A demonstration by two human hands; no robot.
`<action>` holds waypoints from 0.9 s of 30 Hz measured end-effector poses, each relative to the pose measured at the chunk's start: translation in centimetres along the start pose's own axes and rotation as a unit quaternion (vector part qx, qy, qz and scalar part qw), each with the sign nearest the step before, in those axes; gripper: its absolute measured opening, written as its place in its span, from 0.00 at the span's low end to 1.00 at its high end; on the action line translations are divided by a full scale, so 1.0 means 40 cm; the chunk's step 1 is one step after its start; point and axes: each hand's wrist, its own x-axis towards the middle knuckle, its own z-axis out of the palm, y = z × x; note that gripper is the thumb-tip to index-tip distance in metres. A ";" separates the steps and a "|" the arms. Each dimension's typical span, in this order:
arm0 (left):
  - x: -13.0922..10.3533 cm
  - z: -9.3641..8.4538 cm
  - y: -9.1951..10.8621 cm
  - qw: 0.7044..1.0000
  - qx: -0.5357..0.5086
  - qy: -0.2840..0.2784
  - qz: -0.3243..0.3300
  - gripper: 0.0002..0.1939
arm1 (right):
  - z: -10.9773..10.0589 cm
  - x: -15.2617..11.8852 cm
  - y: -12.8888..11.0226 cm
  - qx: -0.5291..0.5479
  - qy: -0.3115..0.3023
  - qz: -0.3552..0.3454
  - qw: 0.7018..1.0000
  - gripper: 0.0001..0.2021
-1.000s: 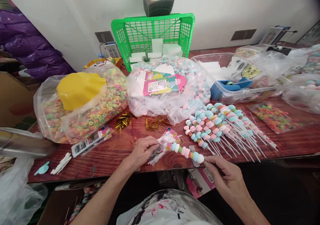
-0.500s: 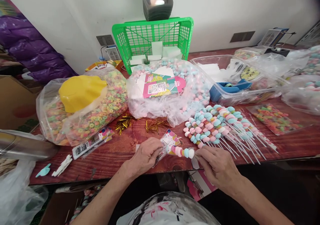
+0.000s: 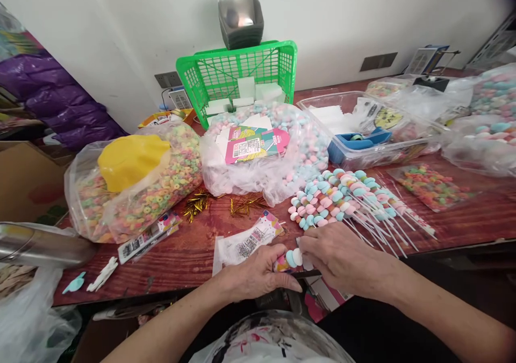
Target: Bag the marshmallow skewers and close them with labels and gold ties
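While both hands meet at the near edge of the red wooden table (image 3: 177, 255), everything else spreads out beyond them. Farthest off, a green basket (image 3: 237, 73) stands against the wall. Ahead of the grip and to its left slumps a big bag of coloured cereal rings (image 3: 161, 186) with a yellow bowl (image 3: 129, 159) on it; straight ahead sits a bag of pink and blue marshmallows (image 3: 298, 148), and off to the right a clear tub (image 3: 403, 132). Just past the right hand (image 3: 338, 258) lies a fanned heap of finished marshmallow skewers (image 3: 342, 196). Beside the left hand (image 3: 258, 274), a printed packet (image 3: 245, 242) lies flat on the table.

Between the two hands is the marshmallow skewer (image 3: 292, 258): the left hand's fingers curl closed around its far end, the right hand's fingertips pinch close against its white end piece. Only a few pieces show; the stick is hidden.
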 end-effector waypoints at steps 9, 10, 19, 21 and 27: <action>0.038 0.037 0.032 0.985 -0.160 0.062 0.018 0.21 | -0.048 0.027 0.011 -0.006 -0.031 -0.027 0.999 0.06; 0.034 0.033 0.031 0.985 -0.157 0.076 -0.008 0.21 | -0.058 0.023 0.026 -0.010 -0.001 -0.026 1.000 0.07; 0.033 0.065 -0.005 0.966 -0.196 0.159 -0.049 0.28 | 0.044 0.037 0.003 0.164 0.194 -0.002 0.967 0.11; 0.040 0.053 0.001 0.946 -0.226 0.231 -0.021 0.28 | 0.078 0.049 -0.020 0.321 0.269 0.070 0.905 0.11; 0.032 0.007 0.034 0.930 -0.255 0.263 0.034 0.26 | 0.146 0.091 -0.090 0.451 0.302 0.105 0.833 0.05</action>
